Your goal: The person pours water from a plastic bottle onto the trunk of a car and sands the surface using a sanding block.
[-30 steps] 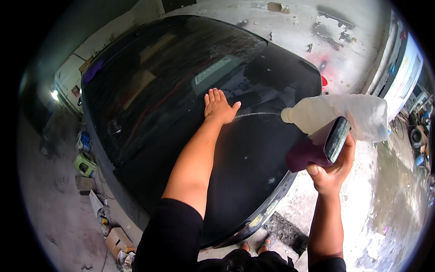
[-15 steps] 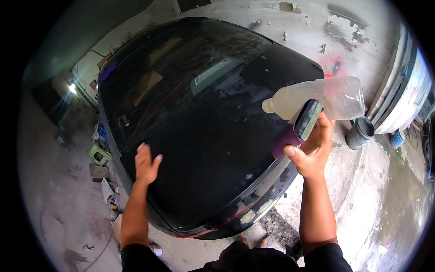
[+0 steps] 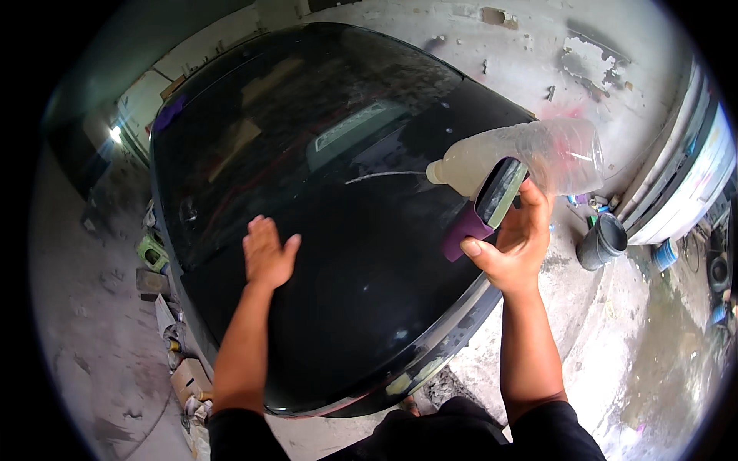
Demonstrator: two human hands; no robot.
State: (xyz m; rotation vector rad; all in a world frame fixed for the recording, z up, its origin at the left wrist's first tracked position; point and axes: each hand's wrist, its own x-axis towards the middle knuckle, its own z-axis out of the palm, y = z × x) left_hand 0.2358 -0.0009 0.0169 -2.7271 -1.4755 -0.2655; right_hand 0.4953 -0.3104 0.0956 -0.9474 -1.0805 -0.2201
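Observation:
In my right hand (image 3: 516, 250) are a clear plastic bottle (image 3: 565, 157) of cloudy liquid and a dark sanding block (image 3: 498, 189) with purple sandpaper (image 3: 466, 230) wrapped round it. The bottle lies tipped, mouth to the left. A thin stream of water (image 3: 384, 176) leaves its mouth toward the black car's rear. My left hand (image 3: 269, 253) is open and bare, fingers spread, over the left part of the car's black trunk lid (image 3: 361, 284); whether it touches the surface I cannot tell.
The car's rear window (image 3: 307, 123) rises beyond the lid. A dark bucket (image 3: 602, 242) stands on the floor at right, near a blue tub (image 3: 666, 255). Along the car's left side lie a green crate (image 3: 152, 252) and a cardboard box (image 3: 191, 379). A patchy wall (image 3: 530, 54) stands behind.
A stream of water now runs from the bottle's mouth; none showed before. My left hand has shifted right and slightly up in view. The bottle and sanding block sit slightly further left.

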